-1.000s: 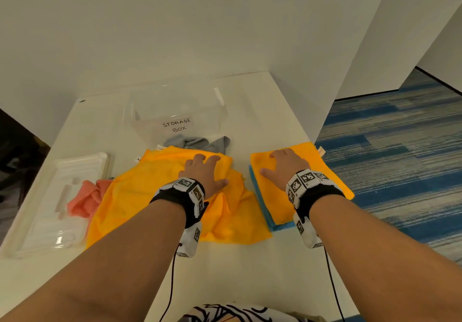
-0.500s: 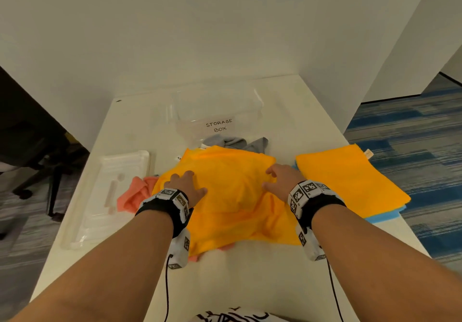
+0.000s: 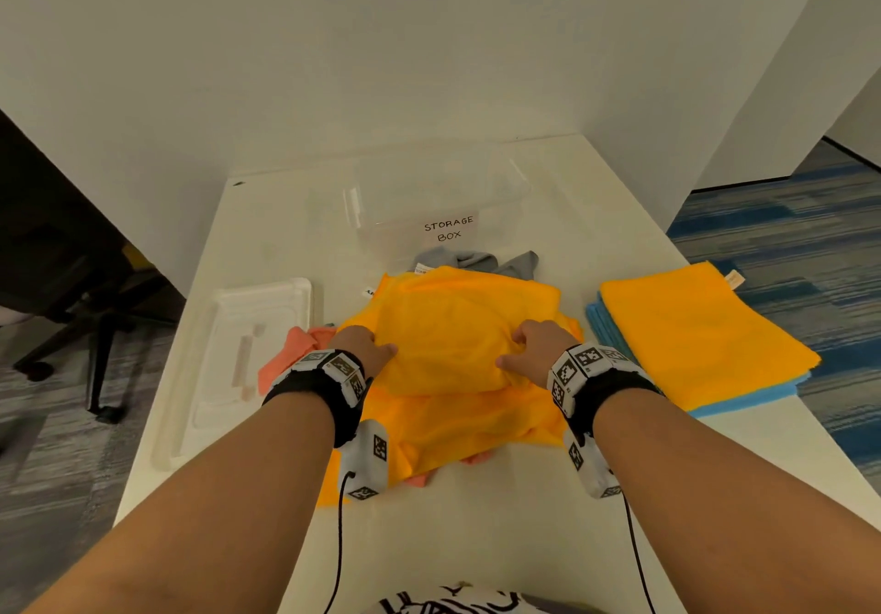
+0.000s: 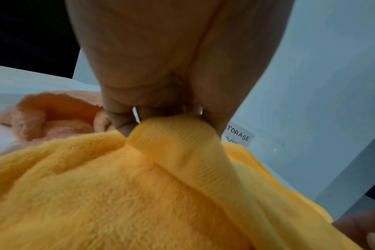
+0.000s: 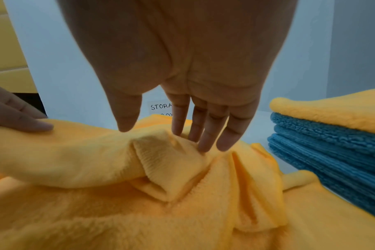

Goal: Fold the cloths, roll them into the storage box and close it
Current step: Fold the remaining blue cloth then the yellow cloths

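Observation:
A crumpled yellow cloth (image 3: 457,341) lies in the middle of the white table (image 3: 476,532), over a pink cloth (image 3: 291,356). My left hand (image 3: 367,351) pinches a raised fold of the yellow cloth (image 4: 178,143) at its left side, fingers curled, as the left wrist view (image 4: 161,118) shows. My right hand (image 3: 529,351) is at the cloth's right side; thumb and fingers (image 5: 203,143) bracket a bunched fold (image 5: 161,152) in a loose pinch. The clear storage box (image 3: 443,227) stands open behind, with a grey cloth (image 3: 476,263) in front of it.
The box's clear lid (image 3: 248,356) lies at the table's left edge. A folded yellow cloth on folded blue cloth (image 3: 691,337) is stacked at the right edge. White walls (image 3: 429,65) close in the back; an office chair (image 3: 95,327) stands left of the table.
My right hand left the folded stack on the right and came to the crumpled yellow cloth. Both hands went from lying flat to gathering folds of it.

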Available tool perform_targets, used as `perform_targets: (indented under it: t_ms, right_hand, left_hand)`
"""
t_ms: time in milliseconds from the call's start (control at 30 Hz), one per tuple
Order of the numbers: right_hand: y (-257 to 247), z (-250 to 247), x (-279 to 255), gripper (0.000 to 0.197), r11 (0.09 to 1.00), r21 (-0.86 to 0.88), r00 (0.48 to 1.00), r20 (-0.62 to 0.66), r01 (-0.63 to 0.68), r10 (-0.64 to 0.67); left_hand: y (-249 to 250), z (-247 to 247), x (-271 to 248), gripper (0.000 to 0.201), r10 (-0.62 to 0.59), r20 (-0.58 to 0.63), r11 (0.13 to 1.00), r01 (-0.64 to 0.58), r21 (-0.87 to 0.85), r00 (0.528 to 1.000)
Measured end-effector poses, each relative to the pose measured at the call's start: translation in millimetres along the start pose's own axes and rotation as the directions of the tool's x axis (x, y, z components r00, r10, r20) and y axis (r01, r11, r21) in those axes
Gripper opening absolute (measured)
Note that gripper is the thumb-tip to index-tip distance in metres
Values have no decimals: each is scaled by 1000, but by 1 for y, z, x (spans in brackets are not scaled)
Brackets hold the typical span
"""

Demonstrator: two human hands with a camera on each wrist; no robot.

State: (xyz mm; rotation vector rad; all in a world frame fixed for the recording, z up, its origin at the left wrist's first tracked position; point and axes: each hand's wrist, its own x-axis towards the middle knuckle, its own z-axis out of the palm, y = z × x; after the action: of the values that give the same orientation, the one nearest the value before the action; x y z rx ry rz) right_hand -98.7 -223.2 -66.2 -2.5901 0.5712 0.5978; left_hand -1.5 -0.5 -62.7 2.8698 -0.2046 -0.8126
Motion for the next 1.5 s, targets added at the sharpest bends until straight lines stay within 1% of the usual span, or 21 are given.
perform_targets:
  t_ms: [33, 133, 200, 267, 367, 500, 567, 633, 733, 767, 833, 900, 933, 1000, 1067, 1100, 1167, 1267, 1300, 1400, 1500]
  right_hand:
    - [-2, 0, -1, 62, 1000, 6, 1000, -15, 1, -1]
    - [-10, -4, -4, 59, 998, 47, 996, -88, 33, -28]
    - [-15, -10, -6, 57, 992, 77, 985, -154, 96, -83]
    - [-21, -18, -7, 56, 980, 79, 963, -216, 182, -161]
    - [-31, -30, -12, 59, 963, 33, 926, -288, 266, -245]
    - [-40, -46, -22, 64, 910, -14, 848, -357, 414, -391]
    - [-43, -54, -25, 65, 884, -56, 819, -354, 463, -452]
    - [-46, -60, -28, 55, 880, -60, 824, -326, 471, -463]
    - [-49, -68, -32, 26, 874, -38, 838, -264, 485, -477]
    - [-50, -70, -34, 24, 871, -21, 839, -258, 490, -479]
    - [-51, -75, -38, 34, 854, 50, 825, -293, 518, -483]
    - [-51, -82, -41, 49, 815, 99, 788, -342, 571, -511]
    - [-51, -86, -43, 49, 792, 105, 767, -351, 602, -537]
    - [-47, -95, -47, 33, 766, 88, 739, -353, 637, -574]
    - [-40, -102, -49, 13, 773, 77, 747, -336, 629, -574]
    - [-38, -103, -50, 9, 783, 60, 755, -323, 619, -571]
    - [-34, -105, -51, 12, 791, 49, 760, -317, 610, -567]
    - [-38, -110, -58, 43, 756, 121, 745, -332, 643, -579]
    - [-41, -112, -60, 47, 752, 118, 740, -327, 649, -587]
    - [-45, -116, -60, 41, 778, 52, 754, -295, 626, -586]
    - [-41, -119, -58, 24, 797, 5, 761, -301, 605, -575]
  left_hand:
    - [0, -2, -1, 51, 28, -20, 999, -29, -27, 999]
    - [4, -12, -9, 54, 121, -68, 969, -133, -206, 990]
    - [8, -21, -15, 55, 215, -85, 943, -230, -242, 973]
    - [14, -32, -20, 53, 320, -84, 916, -331, -229, 944]
    - [23, -48, -30, 41, 454, -107, 864, -466, -190, 885]
    - [37, -71, -44, 49, 520, -137, 843, -532, -75, 843]
    - [44, -82, -51, 52, 549, -165, 825, -563, -51, 819]
    - [49, -90, -54, 54, 560, -213, 814, -580, -44, 801]
    - [54, -97, -58, 46, 536, -282, 821, -569, -43, 796]
    - [57, -99, -59, 46, 533, -296, 821, -569, -44, 793]
    - [63, -101, -65, 49, 543, -313, 811, -584, -46, 779]
    - [70, -103, -69, 49, 547, -328, 806, -591, -43, 770]
    - [73, -104, -71, 49, 543, -338, 808, -588, -39, 769]
    - [78, -106, -75, 51, 534, -367, 809, -587, -41, 762]
    - [81, -110, -78, 52, 523, -409, 810, -586, -37, 748]
    - [82, -112, -80, 52, 516, -429, 811, -584, -34, 742]
    - [86, -117, -84, 52, 512, -454, 807, -590, -37, 729]
    - [93, -121, -89, 50, 532, -469, 764, -639, -93, 705]
    - [96, -122, -91, 49, 536, -478, 744, -657, -121, 695]
    - [103, -124, -94, 48, 533, -496, 734, -666, -131, 686]
    - [100, -126, -94, 50, 531, -499, 743, -660, -114, 684]
